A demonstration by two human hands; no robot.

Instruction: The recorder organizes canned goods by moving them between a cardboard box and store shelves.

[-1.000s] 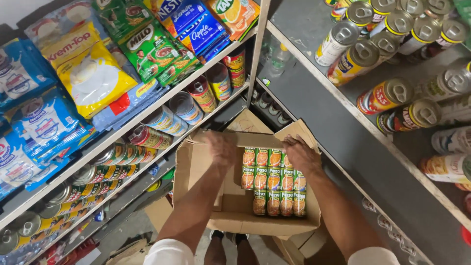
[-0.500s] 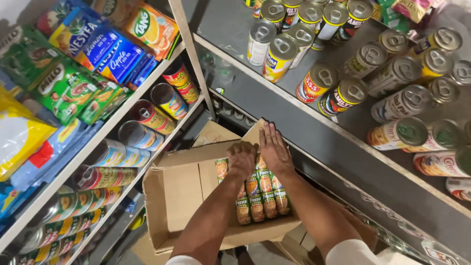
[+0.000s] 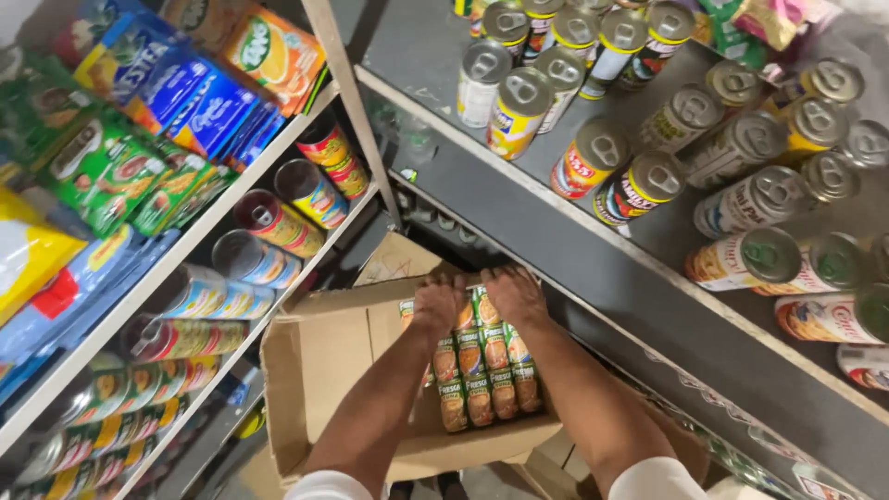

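On the left, the sloping shelves (image 3: 176,259) carry pouches (image 3: 102,171) up high and cans lying on their sides lower down, and below them an open cardboard box (image 3: 319,370) sits on the floor, its flaps spread outward. Inside the box, toward its right side, lies a block of small cans (image 3: 482,380) with green and orange labels, packed tightly in rows; whether a wrap binds them cannot be told. The left hand (image 3: 439,301) lies on the far left corner of the block, fingers curled down over its top edge, seemingly closed on the end cans, though the fingertips are hidden behind them. The right hand (image 3: 515,294) rests just beside it on the far right corner, fingers bent over the same edge in the same fashion. Both forearms reach down into the box from below the view. Judged by its look, the block should be heavy and rigid can by can, yet loose as a whole, so it may sag or split if lifted by one edge; smooth labels and metal rims could slip. Hold looks soundest at opposite sides with the palms pressing inward. To the right, a dark shelf (image 3: 602,250) holds upright tins (image 3: 523,106) with pull-ring lids.
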